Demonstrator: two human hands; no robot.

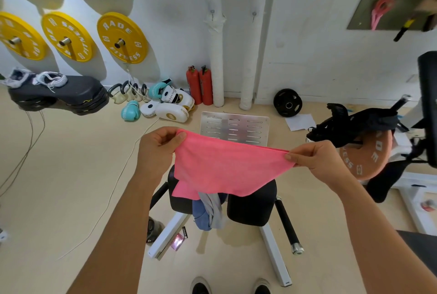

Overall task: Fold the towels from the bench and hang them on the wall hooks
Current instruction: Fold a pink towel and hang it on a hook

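A pink towel (222,168) hangs stretched between both hands above the bench, doubled over along its top edge. My left hand (158,149) pinches its left top corner. My right hand (316,161) pinches the right top corner. Beneath it, a blue towel (201,215) and a grey towel (216,211) lie bunched on the black padded bench (250,208). Two small wall hooks, one at left (212,13) and one at right (254,15), sit high on the white wall straight ahead, both bare.
Two red fire extinguishers (199,85) and white pipes (217,57) stand below the hooks. A metal footplate (234,128) lies beyond the bench. Boxing gloves (165,104) and yellow weight plates (121,38) are at left; a black garment (354,123) drapes a plate at right.
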